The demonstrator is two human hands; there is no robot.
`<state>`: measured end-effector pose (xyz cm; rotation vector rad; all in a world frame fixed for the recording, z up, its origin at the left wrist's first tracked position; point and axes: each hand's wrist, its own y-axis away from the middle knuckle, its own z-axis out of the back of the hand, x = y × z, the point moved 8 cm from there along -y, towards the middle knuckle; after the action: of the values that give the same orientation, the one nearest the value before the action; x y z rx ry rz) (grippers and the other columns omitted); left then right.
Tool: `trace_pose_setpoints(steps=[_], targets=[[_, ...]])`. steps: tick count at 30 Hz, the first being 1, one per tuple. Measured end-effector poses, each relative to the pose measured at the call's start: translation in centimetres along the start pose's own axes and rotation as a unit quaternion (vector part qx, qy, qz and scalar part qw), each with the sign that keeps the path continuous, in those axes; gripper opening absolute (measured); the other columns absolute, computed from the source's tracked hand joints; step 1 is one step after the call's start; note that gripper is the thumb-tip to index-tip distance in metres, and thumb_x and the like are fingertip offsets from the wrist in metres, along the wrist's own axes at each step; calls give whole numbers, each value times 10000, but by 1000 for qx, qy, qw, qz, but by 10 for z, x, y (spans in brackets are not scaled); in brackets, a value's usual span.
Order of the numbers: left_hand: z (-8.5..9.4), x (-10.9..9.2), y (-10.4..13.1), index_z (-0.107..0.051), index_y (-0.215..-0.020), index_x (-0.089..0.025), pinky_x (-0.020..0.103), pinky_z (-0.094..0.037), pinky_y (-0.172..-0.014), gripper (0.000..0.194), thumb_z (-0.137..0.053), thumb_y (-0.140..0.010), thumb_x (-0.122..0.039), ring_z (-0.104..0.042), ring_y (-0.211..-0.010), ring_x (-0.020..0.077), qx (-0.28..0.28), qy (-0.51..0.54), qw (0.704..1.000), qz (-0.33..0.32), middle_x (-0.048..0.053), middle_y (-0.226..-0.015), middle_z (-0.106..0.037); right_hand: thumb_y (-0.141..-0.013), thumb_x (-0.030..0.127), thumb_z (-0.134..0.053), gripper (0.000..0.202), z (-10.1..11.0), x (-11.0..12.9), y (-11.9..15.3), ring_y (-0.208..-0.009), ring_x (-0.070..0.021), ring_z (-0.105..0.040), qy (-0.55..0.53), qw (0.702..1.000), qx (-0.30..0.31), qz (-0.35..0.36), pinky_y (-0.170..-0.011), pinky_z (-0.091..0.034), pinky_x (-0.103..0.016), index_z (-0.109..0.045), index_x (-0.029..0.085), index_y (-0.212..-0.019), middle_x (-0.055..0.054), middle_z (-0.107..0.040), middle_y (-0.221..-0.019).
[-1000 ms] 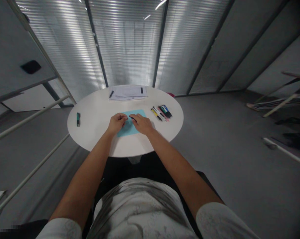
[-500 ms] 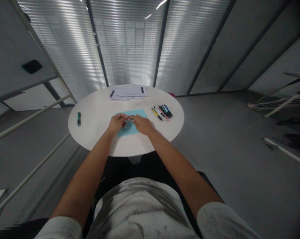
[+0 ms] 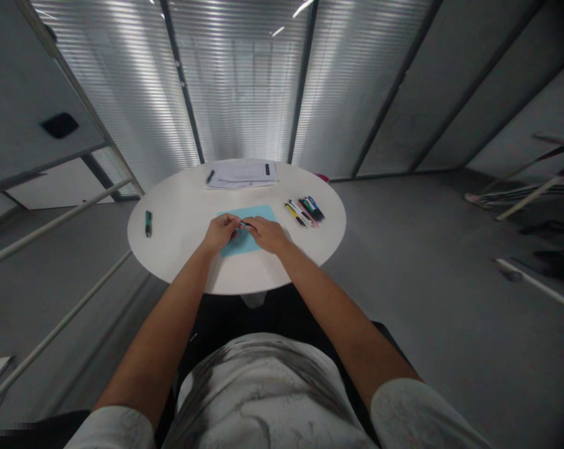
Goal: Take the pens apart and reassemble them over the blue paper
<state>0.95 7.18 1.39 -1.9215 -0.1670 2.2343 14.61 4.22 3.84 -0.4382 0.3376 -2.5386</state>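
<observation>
Sheet of light blue (image 3: 241, 246) lies flat on the white table (image 3: 176, 240), and over it the person's left hand (image 3: 220, 232) and right hand (image 3: 269, 234) face each other, fingers curled into pinches with hardly any spread. Between them, in both sets of fingertips, sits a small dark stick (image 3: 245, 223) (perhaps part of a pen, too small to tell). A second ago its tip seemed just short of the left fingers; now it bridges across, so both hands appear to share it. Pens (image 3: 305, 212) lie right, a green marker (image 3: 148, 224) well left.
</observation>
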Motion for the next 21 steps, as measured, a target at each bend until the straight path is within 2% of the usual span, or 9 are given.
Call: trace_pose_setpoints(steps=[10, 21], targets=[[0, -2, 3, -604, -794, -143, 238, -412, -484, 242, -631, -766, -382, -512, -497, 96, -5, -2, 1000, 13, 36, -689, -669, -994, 338, -342, 353, 1, 3, 2, -1020, -178, -587, -12, 1000, -9, 12, -808, -414, -271, -520, 287, -1295, -36, -637, -1164], [6, 1, 1, -608, -779, -141, 249, -423, -503, 282, -664, -742, -415, -520, -508, 94, -33, 25, 999, 15, 55, -729, -679, -1001, 361, -317, 371, 4, 0, 2, -985, -179, -591, 3, 1000, -14, -3, -755, -400, -268, -533, 319, -1299, -32, -644, -1102]])
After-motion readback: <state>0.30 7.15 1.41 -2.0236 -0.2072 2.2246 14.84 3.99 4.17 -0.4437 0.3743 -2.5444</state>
